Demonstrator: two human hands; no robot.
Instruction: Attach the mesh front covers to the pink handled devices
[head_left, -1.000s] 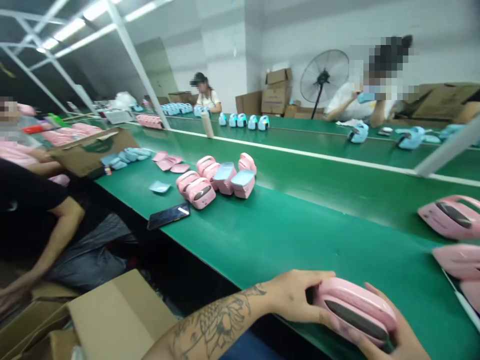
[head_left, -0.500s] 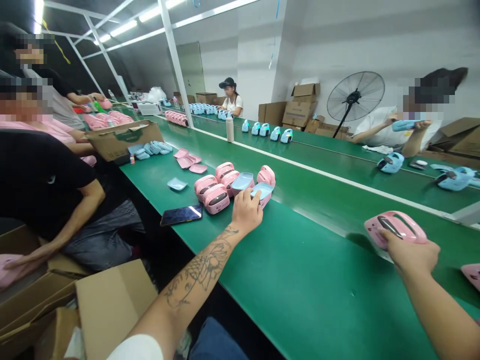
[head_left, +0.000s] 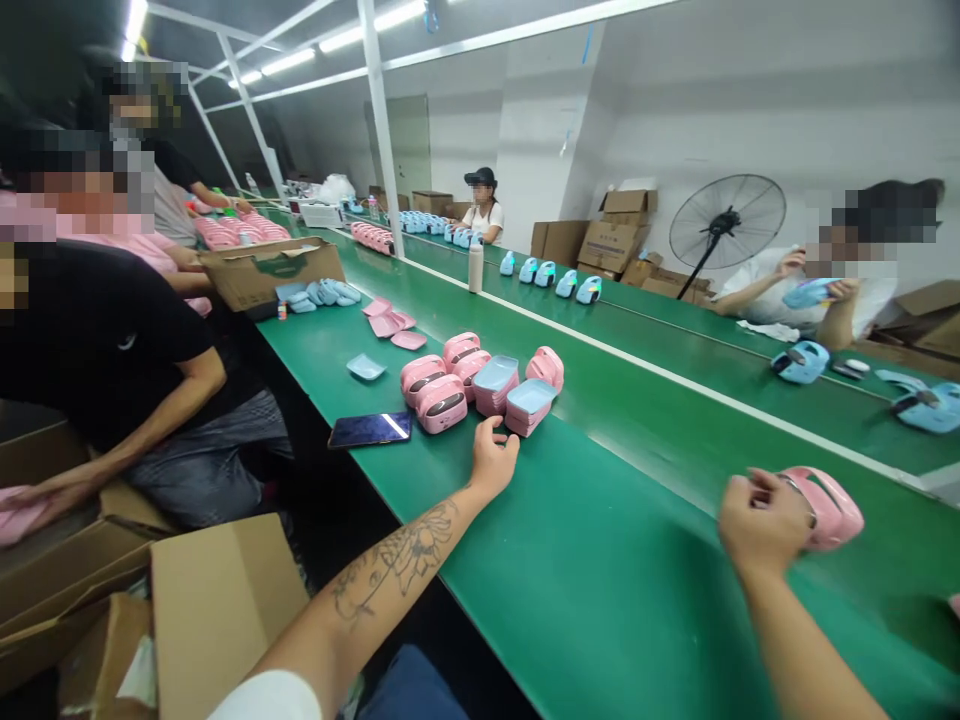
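Note:
My left hand (head_left: pixel 493 462) hovers just in front of two stacks of pink panels, its loosely curled fingers apart and holding nothing. Each stack is topped by a light blue panel; the nearer blue panel (head_left: pixel 532 395) is close to my fingertips. Several pink handled cases with dark windows, among them a front pink case (head_left: pixel 441 403), stand beside the stacks. On the right, my right hand (head_left: pixel 765 520) is loosely curled with a gap between thumb and fingers. Just beyond it a pink handled case (head_left: pixel 832 510) is on the green table, partly hidden by the hand.
A phone (head_left: pixel 370 430) lies near the table edge (head_left: pixel 480 625). Farther back are loose pink panels (head_left: pixel 390 322), blue parts (head_left: pixel 322 293) and a cardboard box (head_left: pixel 274 275). A bottle (head_left: pixel 475 265) stands mid-table. Co-workers sit at left and across; open cartons (head_left: pixel 225 610) are lower left.
My right hand has come off the pink case and moved left, leaving the case on the table. My left hand has drawn back from the nearer blue-topped stack. The view has shifted slightly.

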